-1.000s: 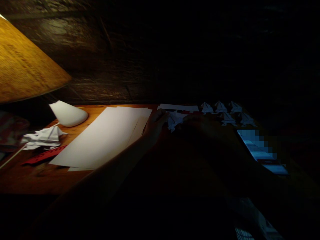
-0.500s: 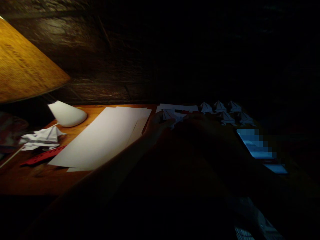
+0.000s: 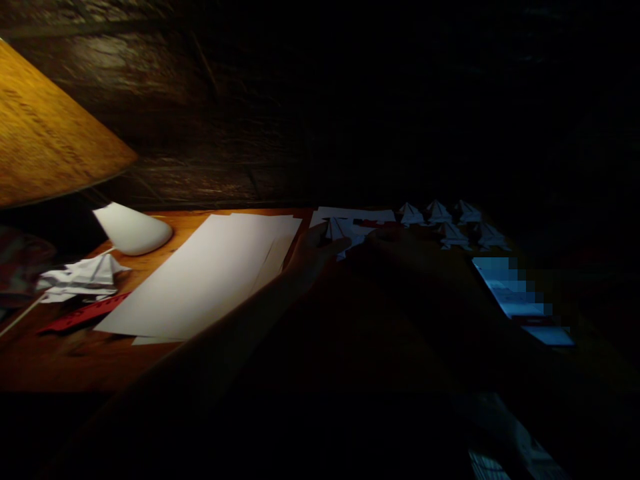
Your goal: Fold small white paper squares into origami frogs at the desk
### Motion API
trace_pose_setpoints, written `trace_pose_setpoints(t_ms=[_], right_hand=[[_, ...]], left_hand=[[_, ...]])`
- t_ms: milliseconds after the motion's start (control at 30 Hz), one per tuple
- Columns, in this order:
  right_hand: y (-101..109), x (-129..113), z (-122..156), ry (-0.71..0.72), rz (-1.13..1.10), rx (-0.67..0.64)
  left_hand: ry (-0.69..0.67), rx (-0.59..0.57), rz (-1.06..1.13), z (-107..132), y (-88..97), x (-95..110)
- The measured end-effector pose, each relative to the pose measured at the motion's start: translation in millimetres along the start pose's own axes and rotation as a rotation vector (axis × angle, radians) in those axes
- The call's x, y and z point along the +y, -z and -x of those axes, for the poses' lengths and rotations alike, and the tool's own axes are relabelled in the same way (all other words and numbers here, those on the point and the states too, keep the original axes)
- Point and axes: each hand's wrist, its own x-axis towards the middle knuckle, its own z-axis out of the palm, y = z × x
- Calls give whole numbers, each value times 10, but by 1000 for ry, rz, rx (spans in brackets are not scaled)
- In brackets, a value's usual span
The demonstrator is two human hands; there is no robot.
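Note:
In the dim middle of the table, my left hand (image 3: 315,250) grips a white origami frog (image 3: 338,229) between thumb and fingers. My right hand (image 3: 393,243) is at the frog's right side, its fingers drawn together at the paper; deep shadow hides most of them. Behind the hands lie white paper (image 3: 350,214) and a dark red item (image 3: 376,223), partly covered. Several similar folded paper frogs (image 3: 440,212) sit in two rows to the right of my hands.
A stack of white sheets (image 3: 200,273) lies left of my left forearm. Farther left are a red ruler-like strip (image 3: 85,313), a crumpled-looking folded paper (image 3: 87,277) and a lamp with a white base (image 3: 133,230) and yellow shade (image 3: 50,133). A lit phone (image 3: 510,287) lies at right.
The origami frog is turned slightly in my left hand, and my right fingers have shifted a little at its edge. The view has moved very slightly.

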Motion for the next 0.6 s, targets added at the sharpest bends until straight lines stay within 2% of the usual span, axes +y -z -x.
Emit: trace_pose_setpoints(t_ms=[100,233,333,433,600], right_hand=[[-21,-22,-8,13,-112,-2],[-58,-78,63,3,-220,-121],[-128,-105,164,3,-151,-189],[-232,-109,243,24,-168,-161],[-363,-119,272,-55,-118,-55]], left_hand=[[6,75,40,-5,-12,14],[-8,157,65,-7,-24,34],[-20,165,60,17,-54,56],[-20,171,64,68,-118,97],[4,184,32,149,-218,173]])
